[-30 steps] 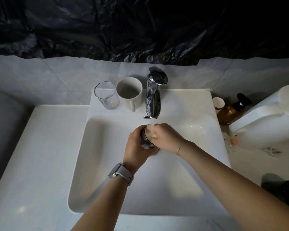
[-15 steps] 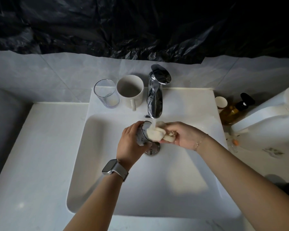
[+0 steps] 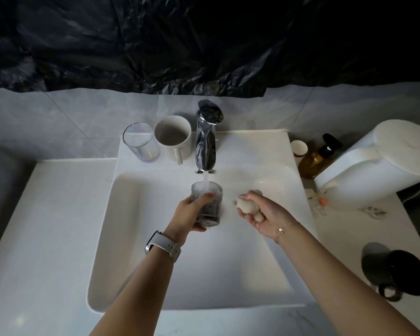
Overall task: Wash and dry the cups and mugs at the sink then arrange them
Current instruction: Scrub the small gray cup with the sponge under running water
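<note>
White marble counter (image 3: 46,226) carries a white rectangular sink (image 3: 228,275), where the left hand (image 3: 190,214) has its fingers wrapped round a clear ribbed glass (image 3: 207,207) under the chrome tap's (image 3: 206,146) running water, while the right hand (image 3: 262,213) clenches a pale sponge (image 3: 246,206).

The near half of the sink (image 3: 155,275) basin lies open between both forearms. At the far rim, a clear glass (image 3: 141,143), a white mug (image 3: 173,138) and the tap (image 3: 206,141) crowd together. Right of the basin stand a bottle (image 3: 317,157), a white kettle (image 3: 378,161) and a dark mug (image 3: 395,272).
</note>
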`<state>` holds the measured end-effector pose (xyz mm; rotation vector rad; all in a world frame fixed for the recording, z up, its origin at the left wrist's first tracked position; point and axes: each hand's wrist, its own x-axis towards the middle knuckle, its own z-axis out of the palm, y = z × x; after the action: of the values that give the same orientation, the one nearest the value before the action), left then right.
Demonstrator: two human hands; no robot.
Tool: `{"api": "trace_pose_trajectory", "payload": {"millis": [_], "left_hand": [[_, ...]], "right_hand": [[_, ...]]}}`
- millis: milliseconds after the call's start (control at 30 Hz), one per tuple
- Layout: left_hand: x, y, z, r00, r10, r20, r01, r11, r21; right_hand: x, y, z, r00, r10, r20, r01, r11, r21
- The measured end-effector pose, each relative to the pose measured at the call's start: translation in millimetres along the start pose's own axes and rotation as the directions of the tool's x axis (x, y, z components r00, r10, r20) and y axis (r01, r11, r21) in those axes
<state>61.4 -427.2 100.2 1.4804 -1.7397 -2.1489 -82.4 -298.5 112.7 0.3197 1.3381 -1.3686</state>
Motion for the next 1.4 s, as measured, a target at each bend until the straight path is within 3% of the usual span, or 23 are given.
{"api": "trace_pose_trajectory", "payload": {"millis": [233, 400, 600, 700, 800, 967, 1100, 1300, 1400], "left_hand": [[-16, -20, -6, 0.988, -0.148, 0.054, 0.151, 0.986, -0.075], [-26, -28, -5, 0.983, -0.185, 0.013, 0.186, 0.976, -0.112], [-43, -30, 5, 0.993, -0.120, -0.023, 0.118, 0.991, -0.069], [-50, -32, 17, 0.997, -0.059, -0.047, 0.055, 0.996, -0.073], [-56, -28, 38, 0.994, 0.085, -0.074, -0.093, 0.989, -0.113], [-39, -8, 79, 0.915, 0.346, -0.206, -0.344, 0.938, 0.047], [-14, 27, 109, 0.821, 0.489, -0.293, -0.496, 0.866, 0.057], [40, 61, 129, 0.685, 0.619, -0.384, -0.604, 0.778, 0.174], [64, 65, 125, 0.655, 0.646, -0.392, -0.615, 0.757, 0.220]], "right_hand": [[4, 15, -4, 0.991, 0.020, 0.132, -0.025, 0.999, 0.038], [-1, 26, -5, 0.996, 0.077, 0.055, -0.072, 0.995, -0.076], [-10, 29, -13, 0.993, 0.022, -0.119, -0.040, 0.988, -0.152], [-16, 26, -22, 0.993, 0.010, -0.115, -0.026, 0.990, -0.138], [-22, 20, -37, 0.996, 0.011, -0.091, -0.016, 0.999, -0.046], [-40, -2, -56, 1.000, 0.006, -0.020, -0.008, 0.996, -0.085], [-38, -20, -73, 0.996, -0.078, 0.046, 0.077, 0.997, 0.027], [-33, -38, -79, 0.984, -0.099, 0.147, 0.115, 0.988, -0.104], [-21, -39, -79, 0.985, -0.083, 0.153, 0.103, 0.986, -0.132]]}}
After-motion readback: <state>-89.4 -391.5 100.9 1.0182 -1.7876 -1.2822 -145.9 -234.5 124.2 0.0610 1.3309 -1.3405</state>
